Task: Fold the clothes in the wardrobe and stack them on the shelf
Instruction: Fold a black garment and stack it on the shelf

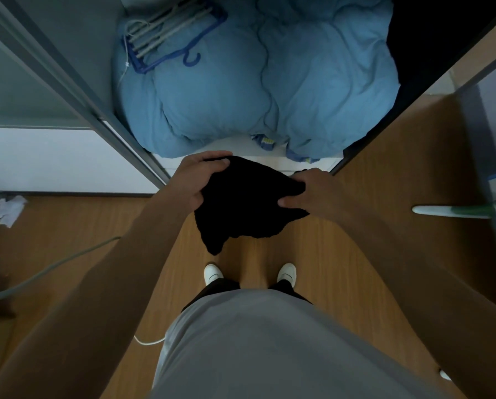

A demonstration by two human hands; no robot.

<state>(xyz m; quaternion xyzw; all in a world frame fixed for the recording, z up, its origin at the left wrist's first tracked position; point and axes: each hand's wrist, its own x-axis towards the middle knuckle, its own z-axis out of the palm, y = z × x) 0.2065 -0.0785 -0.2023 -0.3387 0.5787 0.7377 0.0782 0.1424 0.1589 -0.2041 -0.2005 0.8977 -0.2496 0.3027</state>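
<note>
Wood-grain flooring (341, 254) runs up to an open wardrobe whose white shelf (241, 148) is the landmark: piled on it and filling the space behind its front edge is a puffy blue duvet (269, 82), with a bundle of hangers (166, 33) lying on the duvet's back left part. Just in front of that shelf edge, over the floor, the person holds a black garment (246, 203) in the air; the left hand (200, 177) curls over its upper left corner with the thumb laid on top, and the right hand (307, 194) clutches the opposite side, fingers tucked under and thumb pressed flat on the cloth. Both hands are closed on the fabric, not spread. The garment looks thick and very dark, so its seams and shape cannot be made out; it appears bunched or partly folded between the hands, with an uneven lower edge and one corner hanging toward the white shoes (212, 273). To fold it well, I judge the hands should draw the edges level, bring the hanging corner up so nothing trails, and smooth the bundle flat before setting it down, since the shelf shows only a narrow bare strip in front of the duvet
</note>
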